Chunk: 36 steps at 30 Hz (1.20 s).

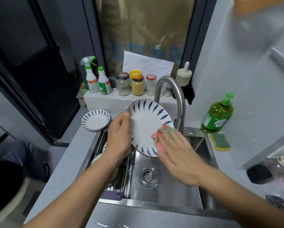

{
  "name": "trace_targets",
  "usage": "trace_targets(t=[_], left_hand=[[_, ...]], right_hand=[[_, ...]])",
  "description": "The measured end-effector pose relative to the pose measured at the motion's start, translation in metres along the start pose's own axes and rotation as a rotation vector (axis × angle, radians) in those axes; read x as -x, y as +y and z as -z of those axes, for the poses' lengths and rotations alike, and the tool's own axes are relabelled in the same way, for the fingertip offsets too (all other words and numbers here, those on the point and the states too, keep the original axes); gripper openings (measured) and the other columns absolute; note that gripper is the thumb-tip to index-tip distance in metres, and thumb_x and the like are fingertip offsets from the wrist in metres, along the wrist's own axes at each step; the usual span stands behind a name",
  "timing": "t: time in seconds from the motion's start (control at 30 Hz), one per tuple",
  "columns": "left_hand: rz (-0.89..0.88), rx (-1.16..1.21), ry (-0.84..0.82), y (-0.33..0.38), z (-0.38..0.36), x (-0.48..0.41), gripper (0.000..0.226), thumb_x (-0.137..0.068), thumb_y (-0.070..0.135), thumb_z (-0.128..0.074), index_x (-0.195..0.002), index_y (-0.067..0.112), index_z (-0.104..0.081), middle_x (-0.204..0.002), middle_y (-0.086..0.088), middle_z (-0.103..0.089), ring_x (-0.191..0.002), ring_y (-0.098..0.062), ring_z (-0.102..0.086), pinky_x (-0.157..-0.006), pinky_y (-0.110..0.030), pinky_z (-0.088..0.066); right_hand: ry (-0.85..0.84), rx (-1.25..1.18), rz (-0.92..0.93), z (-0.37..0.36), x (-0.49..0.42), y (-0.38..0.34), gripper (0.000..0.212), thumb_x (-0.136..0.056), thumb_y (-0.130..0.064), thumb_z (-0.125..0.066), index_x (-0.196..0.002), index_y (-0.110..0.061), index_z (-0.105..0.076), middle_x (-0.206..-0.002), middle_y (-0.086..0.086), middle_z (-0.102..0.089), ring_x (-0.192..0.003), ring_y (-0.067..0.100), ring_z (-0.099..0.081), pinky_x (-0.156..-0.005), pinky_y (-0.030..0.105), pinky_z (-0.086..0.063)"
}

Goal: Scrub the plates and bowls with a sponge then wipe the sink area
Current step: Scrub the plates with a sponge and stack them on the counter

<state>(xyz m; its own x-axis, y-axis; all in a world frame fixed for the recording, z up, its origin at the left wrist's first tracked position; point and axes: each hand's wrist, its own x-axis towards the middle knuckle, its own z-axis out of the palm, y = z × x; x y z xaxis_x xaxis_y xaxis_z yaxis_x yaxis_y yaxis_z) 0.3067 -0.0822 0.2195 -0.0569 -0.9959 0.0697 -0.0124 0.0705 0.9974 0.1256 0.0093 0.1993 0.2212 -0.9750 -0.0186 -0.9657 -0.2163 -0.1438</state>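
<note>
The steel sink [170, 191] sits under everything; it is hard, so a dropped dish could crack. The big blue-leaf plate [147, 122] stands tilted over it, just in front of the tap [179, 102]; a hard rub could bang its edge on that tap. The left hand [119, 137] grips the plate's left edge alone; wet fingers may slip. The right hand [175, 150] lies flat, pressing the pink and green sponge cloth [159, 137] on the plate's face; pushing too hard could tip the plate out of that hold.
</note>
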Motion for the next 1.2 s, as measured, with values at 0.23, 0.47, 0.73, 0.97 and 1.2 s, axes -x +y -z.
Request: trace_targets(t=[0.23, 0.47, 0.73, 0.97, 1.2], left_hand=[[0.019, -0.013, -0.074, -0.011, -0.016, 0.014, 0.037, -0.109, 0.029, -0.042, -0.080, 0.011, -0.055, -0.078, 0.003, -0.055, -0.075, -0.011, -0.049, -0.073, -0.030, -0.042], [0.145, 0.163, -0.007, -0.002, -0.006, 0.000, 0.040, -0.111, 0.028, -0.040, -0.100, 0.001, -0.067, -0.097, -0.009, -0.076, -0.087, -0.015, -0.072, -0.081, -0.026, -0.056], [0.206, 0.279, -0.015, -0.001, 0.006, -0.004, 0.034, -0.111, 0.029, -0.038, -0.108, 0.014, -0.068, -0.091, 0.005, -0.080, -0.085, -0.009, -0.076, -0.063, -0.021, -0.058], [0.185, 0.255, -0.047, -0.002, 0.003, -0.003, 0.034, -0.111, 0.027, -0.038, -0.104, 0.012, -0.068, -0.090, 0.003, -0.079, -0.087, -0.010, -0.074, -0.072, -0.022, -0.059], [0.439, 0.300, -0.104, 0.005, 0.008, -0.008, 0.028, -0.106, 0.027, -0.049, -0.105, 0.011, -0.072, -0.094, -0.006, -0.081, -0.080, -0.021, -0.078, -0.063, -0.037, -0.064]], right_hand=[[0.026, -0.382, -0.162, 0.002, -0.037, -0.012, 0.071, -0.098, -0.056, -0.002, -0.160, -0.022, 0.003, -0.166, -0.003, 0.019, -0.147, 0.008, 0.031, -0.124, 0.037, 0.012], [-0.018, -0.159, 0.307, 0.032, -0.023, -0.047, 0.075, -0.098, -0.052, -0.012, -0.160, -0.010, -0.001, -0.167, 0.005, 0.008, -0.153, 0.012, 0.016, -0.124, 0.030, 0.009], [0.056, 0.158, 0.284, 0.040, -0.004, 0.008, 0.064, -0.103, -0.056, -0.009, -0.158, -0.024, -0.016, -0.166, -0.001, -0.012, -0.155, 0.013, 0.002, -0.125, 0.038, 0.001], [0.247, 0.035, 0.205, 0.045, -0.020, 0.030, 0.084, -0.091, -0.074, -0.033, -0.155, -0.019, -0.035, -0.162, -0.003, -0.031, -0.154, 0.014, -0.010, -0.123, 0.054, -0.016], [0.349, -0.313, 0.218, 0.020, -0.009, 0.019, 0.064, -0.083, -0.053, -0.067, -0.140, -0.026, -0.057, -0.143, -0.011, -0.057, -0.139, 0.011, -0.044, -0.118, 0.056, -0.025]])
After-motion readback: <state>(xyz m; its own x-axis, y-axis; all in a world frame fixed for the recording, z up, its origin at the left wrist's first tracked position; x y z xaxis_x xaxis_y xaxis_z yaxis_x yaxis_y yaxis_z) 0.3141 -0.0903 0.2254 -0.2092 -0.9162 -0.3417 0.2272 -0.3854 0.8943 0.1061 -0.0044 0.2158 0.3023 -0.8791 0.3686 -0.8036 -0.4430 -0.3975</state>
